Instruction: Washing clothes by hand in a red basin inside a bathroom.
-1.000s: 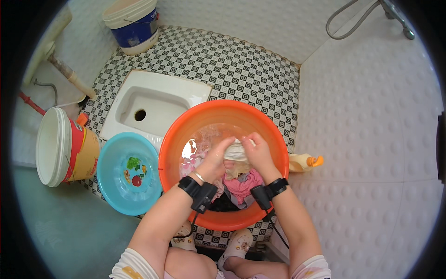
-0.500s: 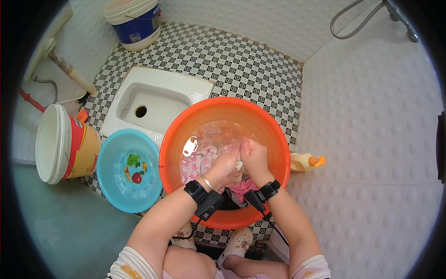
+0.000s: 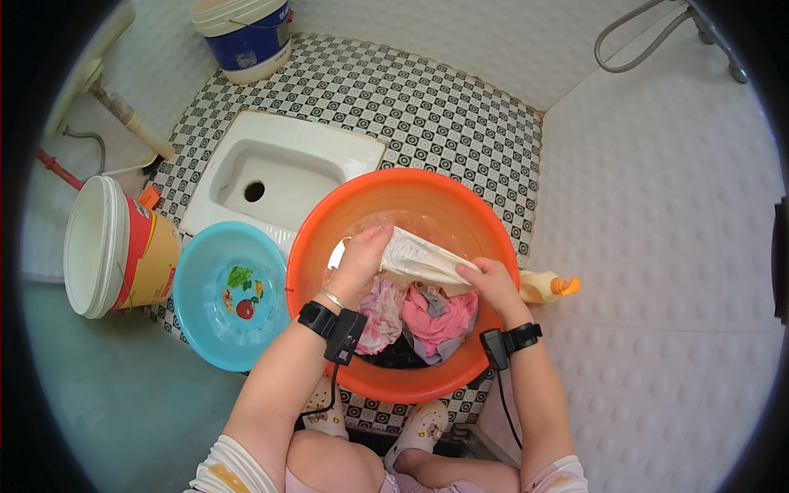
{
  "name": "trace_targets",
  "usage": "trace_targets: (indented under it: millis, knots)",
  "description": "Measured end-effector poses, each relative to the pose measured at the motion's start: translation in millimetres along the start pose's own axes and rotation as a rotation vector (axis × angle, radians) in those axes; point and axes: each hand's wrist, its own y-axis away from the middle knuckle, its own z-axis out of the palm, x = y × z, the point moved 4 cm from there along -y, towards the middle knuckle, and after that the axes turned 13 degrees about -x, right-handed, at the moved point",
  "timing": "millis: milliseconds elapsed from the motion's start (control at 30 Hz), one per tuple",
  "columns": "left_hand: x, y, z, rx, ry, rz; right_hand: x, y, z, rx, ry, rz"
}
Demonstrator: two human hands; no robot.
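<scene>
Over a large orange basin [image 3: 394, 388], a wet white cloth [image 3: 427, 256] is stretched between my two hands. My left hand [image 3: 362, 261] grips its left end, fingers closed round it. At the other end, my right hand [image 3: 493, 286] pinches the cloth near the basin's right wall. Below the cloth, water and several garments fill part of the basin: a pink-and-white patterned piece [image 3: 380, 316], a bright pink piece [image 3: 436, 324] and a dark piece [image 3: 386, 355]. What kind of garment the white cloth is, I cannot tell.
A light blue basin [image 3: 191, 316] with a fruit print stands left of the orange one. Beyond it are a yellow-and-red bucket [image 3: 156, 255] and a squat toilet [image 3: 329, 135]. A blue-and-white bucket [image 3: 246, 45] stands at the back. On the right is a pale bottle [image 3: 538, 287].
My hands were close together, bunching cloth over the basin. They have moved apart, left hand leftward and right hand rightward, and the white cloth is now spread between them.
</scene>
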Motion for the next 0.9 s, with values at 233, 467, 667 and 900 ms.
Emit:
trace_targets:
  millis: [233, 467, 667, 900]
  knots:
    - [-13, -1, 6, 0.071, -0.195, -0.024, 6, -2, 0, -0.124, -1.182, -0.299]
    - [-25, -2, 15, -0.011, -0.207, -0.117, -21, 7, 16, -0.149, -1.239, -0.460]
    - [-16, -4, 35, -0.086, 0.271, -0.065, -10, 11, 17, -0.079, -1.187, -0.355]
    - [-45, -8, 52, -0.160, 0.320, -0.138, -23, 17, 29, 0.059, -0.895, -0.384]
